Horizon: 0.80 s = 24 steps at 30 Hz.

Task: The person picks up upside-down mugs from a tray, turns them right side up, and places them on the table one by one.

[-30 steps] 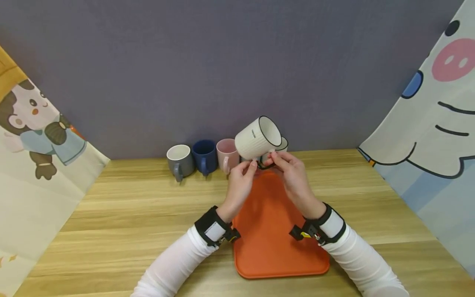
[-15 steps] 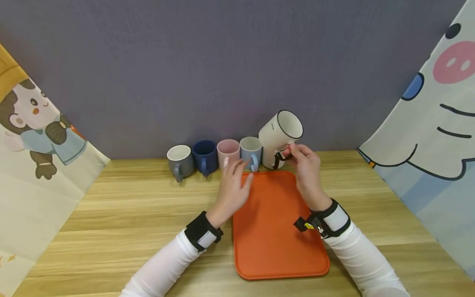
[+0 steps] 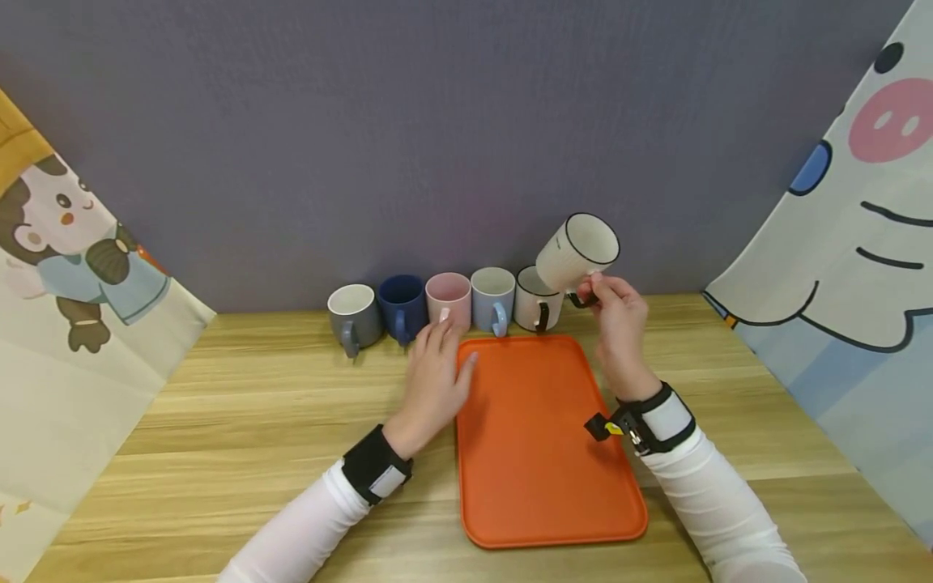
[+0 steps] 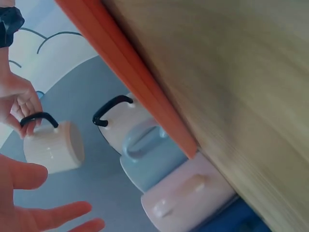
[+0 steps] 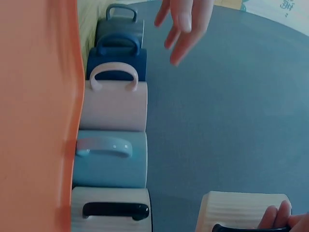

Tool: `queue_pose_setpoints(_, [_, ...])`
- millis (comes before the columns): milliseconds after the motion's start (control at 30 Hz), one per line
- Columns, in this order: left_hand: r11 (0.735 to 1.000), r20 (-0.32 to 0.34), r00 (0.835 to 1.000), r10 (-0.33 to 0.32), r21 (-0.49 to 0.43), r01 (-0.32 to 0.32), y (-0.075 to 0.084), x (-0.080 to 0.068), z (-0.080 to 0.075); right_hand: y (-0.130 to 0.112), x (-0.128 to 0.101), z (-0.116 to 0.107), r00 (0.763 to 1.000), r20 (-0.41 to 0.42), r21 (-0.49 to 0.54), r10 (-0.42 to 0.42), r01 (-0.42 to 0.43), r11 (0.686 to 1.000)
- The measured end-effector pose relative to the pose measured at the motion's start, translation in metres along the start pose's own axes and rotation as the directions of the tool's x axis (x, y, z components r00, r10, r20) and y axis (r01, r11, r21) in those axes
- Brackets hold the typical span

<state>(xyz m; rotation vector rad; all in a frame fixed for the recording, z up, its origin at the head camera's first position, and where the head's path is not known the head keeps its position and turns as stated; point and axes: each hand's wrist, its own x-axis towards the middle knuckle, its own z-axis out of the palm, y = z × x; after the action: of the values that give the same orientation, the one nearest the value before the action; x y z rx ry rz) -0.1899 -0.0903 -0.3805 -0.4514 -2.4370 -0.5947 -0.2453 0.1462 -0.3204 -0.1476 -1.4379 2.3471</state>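
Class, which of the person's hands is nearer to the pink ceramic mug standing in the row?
Left. The left hand lies just before the pink ceramic mug; the right hand is further right, holding a cream ribbed mug.

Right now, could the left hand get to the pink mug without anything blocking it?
Probably yes. The left hand is open and holds nothing, its fingertips just in front of the pink mug, whose handle faces the person. Nothing lies between them; the orange tray sits off to the side.
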Motion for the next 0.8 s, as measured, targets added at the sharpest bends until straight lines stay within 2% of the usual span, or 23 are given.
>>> queue_pose_setpoints(133, [1.000, -0.009, 1.000, 0.008, 0.019, -0.008, -0.006, -0.004, -0.006, 0.002, 0.006, -0.004, 0.999, -0.031, 0.002, -0.034, 0.034, 0.999])
queue_pose_setpoints(267, [1.000, -0.022, 1.000, -0.010, 0.026, 0.011, -0.012, -0.007, -0.013, 0.005, 0.013, -0.010, 0.997, -0.065, -0.016, -0.048, 0.047, 0.999])
queue_pose_setpoints(500, [0.998, -0.006, 0.998, -0.065, 0.013, 0.066, -0.022, -0.014, -0.025, 0.010, 0.023, -0.019, 0.990, -0.131, -0.007, -0.043, 0.043, 0.999])
queue_pose_setpoints(800, [0.995, -0.040, 0.995, -0.088, 0.039, 0.089, -0.037, -0.017, -0.036, 0.014, 0.034, -0.028, 0.980, -0.198, -0.057, -0.032, 0.021, 0.998])
